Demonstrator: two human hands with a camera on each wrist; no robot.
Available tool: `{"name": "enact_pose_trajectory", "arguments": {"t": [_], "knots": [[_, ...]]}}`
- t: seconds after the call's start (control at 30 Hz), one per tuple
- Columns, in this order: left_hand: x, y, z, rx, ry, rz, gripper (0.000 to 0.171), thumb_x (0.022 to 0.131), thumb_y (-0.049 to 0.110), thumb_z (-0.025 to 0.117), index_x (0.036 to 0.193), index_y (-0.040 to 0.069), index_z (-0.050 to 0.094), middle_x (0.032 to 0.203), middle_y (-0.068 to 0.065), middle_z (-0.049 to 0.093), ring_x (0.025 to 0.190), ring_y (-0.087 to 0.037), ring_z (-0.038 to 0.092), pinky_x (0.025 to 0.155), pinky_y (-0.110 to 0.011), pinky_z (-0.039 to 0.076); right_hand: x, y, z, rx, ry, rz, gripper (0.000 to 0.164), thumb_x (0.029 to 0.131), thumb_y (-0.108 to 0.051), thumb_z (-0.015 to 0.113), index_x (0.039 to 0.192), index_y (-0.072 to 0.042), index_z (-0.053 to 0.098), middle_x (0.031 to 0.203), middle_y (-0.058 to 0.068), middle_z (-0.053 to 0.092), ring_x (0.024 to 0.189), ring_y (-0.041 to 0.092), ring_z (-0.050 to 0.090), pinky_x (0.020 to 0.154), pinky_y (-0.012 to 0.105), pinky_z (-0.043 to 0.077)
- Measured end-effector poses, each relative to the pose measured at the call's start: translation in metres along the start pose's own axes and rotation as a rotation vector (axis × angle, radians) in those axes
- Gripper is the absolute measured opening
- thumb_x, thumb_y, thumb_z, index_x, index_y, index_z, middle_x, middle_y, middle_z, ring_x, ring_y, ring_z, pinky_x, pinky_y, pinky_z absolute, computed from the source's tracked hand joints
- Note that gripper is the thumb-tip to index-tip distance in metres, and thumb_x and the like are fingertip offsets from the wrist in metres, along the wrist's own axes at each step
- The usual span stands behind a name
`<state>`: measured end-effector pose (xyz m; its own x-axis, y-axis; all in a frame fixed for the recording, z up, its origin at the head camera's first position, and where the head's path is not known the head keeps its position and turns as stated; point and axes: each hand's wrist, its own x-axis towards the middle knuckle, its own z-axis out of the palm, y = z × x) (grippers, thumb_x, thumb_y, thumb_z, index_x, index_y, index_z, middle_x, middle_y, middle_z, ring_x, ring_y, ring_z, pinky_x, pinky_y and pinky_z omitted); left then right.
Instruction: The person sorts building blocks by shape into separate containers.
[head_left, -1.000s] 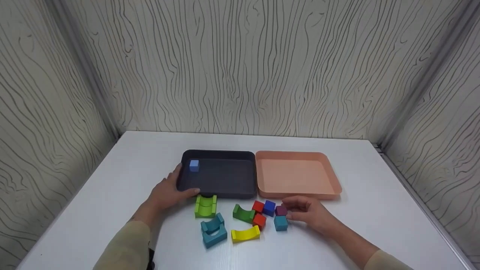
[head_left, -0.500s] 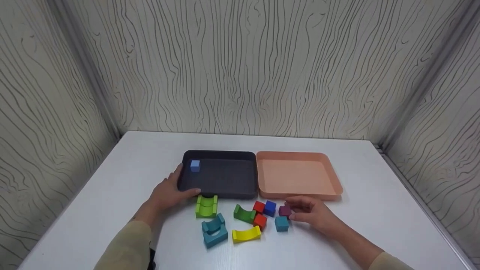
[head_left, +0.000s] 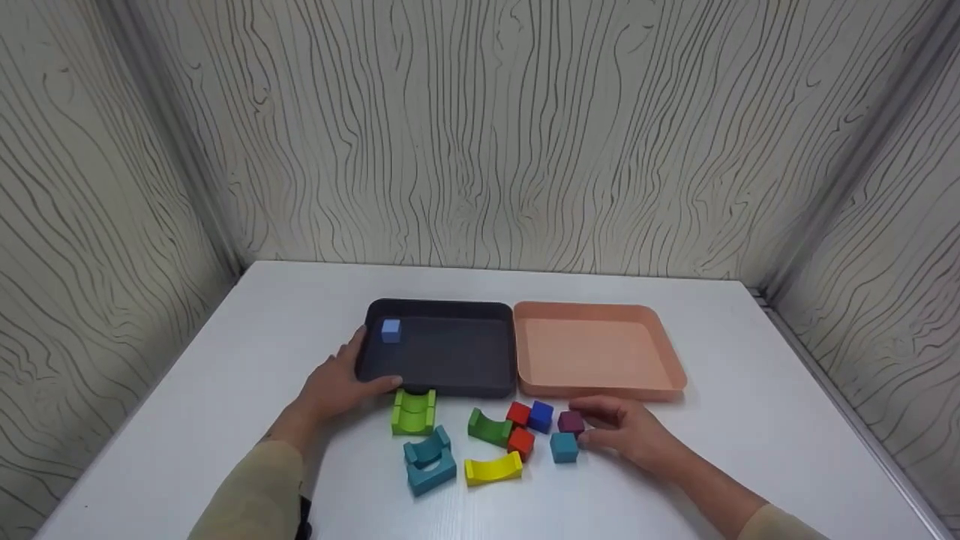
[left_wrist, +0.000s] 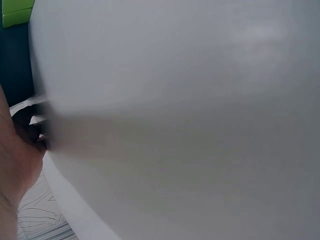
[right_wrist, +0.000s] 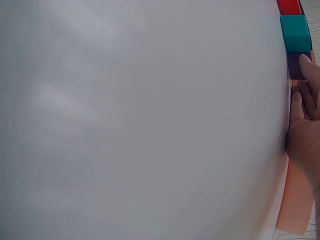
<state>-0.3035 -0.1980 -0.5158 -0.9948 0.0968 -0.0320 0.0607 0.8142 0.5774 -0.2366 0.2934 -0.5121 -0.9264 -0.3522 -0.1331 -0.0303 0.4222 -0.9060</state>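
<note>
My left hand (head_left: 334, 386) rests at the near left corner of a dark tray (head_left: 442, 386), fingers along its left side and thumb at the front rim. A light blue cube (head_left: 391, 331) sits inside that tray. My right hand (head_left: 630, 433) pinches a purple cube (head_left: 571, 421) between thumb and fingers on the table. In the right wrist view the thumb lies against the purple cube (right_wrist: 297, 67). A teal cube (head_left: 564, 448) stands just in front of it. Left of these are a blue cube (head_left: 541, 417) and two red cubes (head_left: 520, 444).
A peach tray (head_left: 600, 391) stands against the dark tray's right side. Lime arch blocks (head_left: 413, 420), teal arch blocks (head_left: 431, 476), a green arch block (head_left: 489, 429) and a yellow arch block (head_left: 493, 470) lie on the white table (head_left: 300, 300). Patterned walls enclose the back and sides.
The purple cube has shifted slightly right in my right hand, away from the blue cube, and stands a little turned. My left hand has stayed at the dark tray.
</note>
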Motion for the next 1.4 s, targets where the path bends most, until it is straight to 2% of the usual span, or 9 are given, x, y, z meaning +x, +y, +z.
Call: {"name": "enact_pose_trajectory", "arguments": {"t": [0.23, 0.47, 0.63, 1.0, 1.23, 1.4], "knots": [[0.0003, 0.0001, 0.001, 0.0, 0.001, -0.011, 0.129, 0.08, 0.086, 0.068, 0.172, 0.014, 0.012, 0.169, -0.028, 0.029, 0.152, -0.055, 0.031, 0.12, -0.069, 0.03, 0.0007, 0.0011, 0.0008, -0.044, 0.019, 0.026, 0.045, 0.093, -0.034, 0.084, 0.135, -0.022, 0.073, 0.137, 0.004, 0.067, 0.127, 0.027, 0.062, 0.108, 0.038, 0.053], [-0.0006, 0.0012, 0.0021, -0.003, 0.002, -0.021, 0.128, 0.08, 0.085, 0.068, 0.172, 0.015, 0.012, 0.17, -0.028, 0.028, 0.153, -0.055, 0.029, 0.12, -0.069, 0.028, -0.0006, 0.0014, 0.0006, -0.014, 0.025, 0.029, 0.044, 0.094, -0.033, 0.084, 0.135, -0.022, 0.073, 0.136, 0.004, 0.068, 0.124, 0.026, 0.06, 0.107, 0.041, 0.054], [-0.0008, 0.0014, 0.0016, -0.001, 0.002, -0.022, 0.128, 0.081, 0.085, 0.068, 0.172, 0.016, 0.012, 0.169, -0.029, 0.028, 0.152, -0.055, 0.029, 0.12, -0.069, 0.028, 0.0003, 0.0031, -0.0008, 0.009, 0.03, 0.02, 0.044, 0.096, -0.032, 0.082, 0.137, -0.02, 0.072, 0.137, 0.006, 0.067, 0.124, 0.027, 0.06, 0.106, 0.036, 0.054], [0.0001, 0.0023, -0.0009, -0.015, 0.012, -0.003, 0.126, 0.082, 0.083, 0.069, 0.172, 0.015, 0.013, 0.169, -0.028, 0.029, 0.152, -0.055, 0.029, 0.12, -0.07, 0.028, -0.0011, 0.0043, -0.0009, 0.109, 0.031, -0.026, 0.045, 0.098, -0.026, 0.08, 0.139, -0.009, 0.069, 0.136, 0.012, 0.068, 0.123, 0.028, 0.061, 0.099, 0.021, 0.052], [-0.0009, 0.0015, 0.0, -0.033, 0.01, -0.004, 0.124, 0.083, 0.08, 0.071, 0.172, 0.016, 0.013, 0.169, -0.028, 0.029, 0.153, -0.054, 0.03, 0.12, -0.069, 0.029, -0.0013, 0.0059, -0.0013, 0.136, 0.035, -0.045, 0.045, 0.098, -0.022, 0.08, 0.138, -0.006, 0.069, 0.135, 0.014, 0.069, 0.122, 0.028, 0.062, 0.099, 0.021, 0.052], [-0.0016, 0.0014, -0.0008, -0.033, 0.008, -0.007, 0.125, 0.082, 0.082, 0.07, 0.172, 0.016, 0.013, 0.169, -0.028, 0.028, 0.152, -0.054, 0.03, 0.12, -0.069, 0.029, -0.0006, 0.0018, -0.0019, 0.127, 0.049, -0.045, 0.045, 0.098, -0.024, 0.08, 0.138, -0.008, 0.07, 0.134, 0.013, 0.069, 0.122, 0.027, 0.063, 0.1, 0.021, 0.053]]}}
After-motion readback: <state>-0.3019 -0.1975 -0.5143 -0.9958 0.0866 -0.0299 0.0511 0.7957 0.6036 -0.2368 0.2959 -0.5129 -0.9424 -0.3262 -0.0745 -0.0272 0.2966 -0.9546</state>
